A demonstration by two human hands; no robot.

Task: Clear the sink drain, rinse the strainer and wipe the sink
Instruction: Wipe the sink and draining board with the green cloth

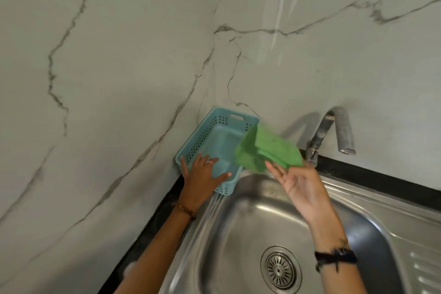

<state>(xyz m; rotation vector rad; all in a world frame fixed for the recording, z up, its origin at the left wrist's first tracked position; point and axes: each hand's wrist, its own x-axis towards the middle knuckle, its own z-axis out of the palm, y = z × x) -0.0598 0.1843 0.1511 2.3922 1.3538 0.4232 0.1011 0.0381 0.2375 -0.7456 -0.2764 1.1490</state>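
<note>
- left hand [202, 174] flat, fingers spread, on the blue basket [216, 141] at the sink [238, 222] corner.
- right hand [299, 185] raised palm-up, fingers loosely splayed; blurred green cloth [267, 149] at its fingertips, grip unclear.
- strainer [280, 270] sits in the drain.

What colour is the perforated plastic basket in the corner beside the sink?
The perforated plastic basket is light blue-teal; the head view, the only one, shows it clearly.

Dim, soft light; motion-blurred green cloth [267, 148]; wide-angle edge bending
</note>
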